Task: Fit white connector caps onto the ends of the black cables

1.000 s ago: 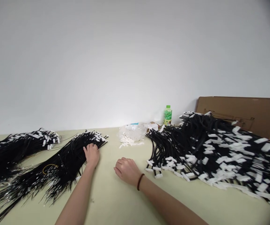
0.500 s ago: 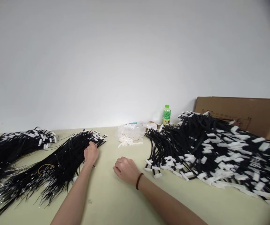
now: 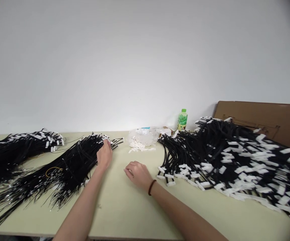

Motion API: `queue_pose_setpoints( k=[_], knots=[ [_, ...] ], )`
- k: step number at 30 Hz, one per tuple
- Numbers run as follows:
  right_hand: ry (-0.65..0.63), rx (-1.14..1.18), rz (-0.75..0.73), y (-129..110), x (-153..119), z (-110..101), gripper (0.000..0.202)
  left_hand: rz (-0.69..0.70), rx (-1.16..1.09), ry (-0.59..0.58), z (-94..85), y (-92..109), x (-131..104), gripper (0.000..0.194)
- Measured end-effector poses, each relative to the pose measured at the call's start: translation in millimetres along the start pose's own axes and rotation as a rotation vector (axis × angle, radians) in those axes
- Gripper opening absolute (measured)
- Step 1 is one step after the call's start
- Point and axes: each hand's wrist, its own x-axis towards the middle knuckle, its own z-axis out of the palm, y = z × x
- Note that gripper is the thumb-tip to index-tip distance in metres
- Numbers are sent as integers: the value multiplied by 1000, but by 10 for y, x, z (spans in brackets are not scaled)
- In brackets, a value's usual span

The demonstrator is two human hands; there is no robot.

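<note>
My left hand (image 3: 105, 155) is closed at the connector end of a bundle of black cables (image 3: 78, 157) with white plugs. Its fingertips pinch among the cable ends, seemingly on a black cable, though the grip is partly hidden. Over the bare middle of the table, my right hand (image 3: 138, 174) is curled, thumb against the fingers. Whatever it may hold is hidden from view. Beyond it lie loose white connector housings (image 3: 138, 147) at the mouth of a clear plastic bag (image 3: 145, 136).
Another black cable bundle (image 3: 21, 147) lies at far left. A large heap of black cables with white connectors (image 3: 220, 150) covers the right side. Behind stand a green-capped bottle (image 3: 182, 119) and a cardboard box (image 3: 255, 117). The pale table (image 3: 124, 207) shows its front edge.
My left hand has moved slightly right and up, and some cable ends by it reach farther right. The right hand is almost still. The view has shifted a little, showing the table's front edge.
</note>
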Motion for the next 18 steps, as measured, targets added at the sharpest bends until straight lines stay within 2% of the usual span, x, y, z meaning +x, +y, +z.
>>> queue_pose_setpoints(
  k=[2, 4, 8, 10, 14, 18],
  knots=[
    [47, 116, 33, 4, 8, 5, 26, 62, 5, 74, -48, 135, -43, 41],
    [115, 323, 85, 20, 29, 28, 28, 158, 6, 91, -80, 268, -103, 38],
    [239, 942, 315, 87, 109, 89, 48, 398, 4, 13, -82, 470, -260, 32],
    [274, 1171, 398, 124, 152, 86, 55, 498, -42, -36, -73, 540, -340, 30],
    [327, 1426, 469, 181, 199, 11, 54, 607, -178, -116, -87, 653, -474, 26],
    [463, 1521, 514, 223, 210, -45, 44, 634, -255, -142, -134, 734, -561, 31]
  ],
)
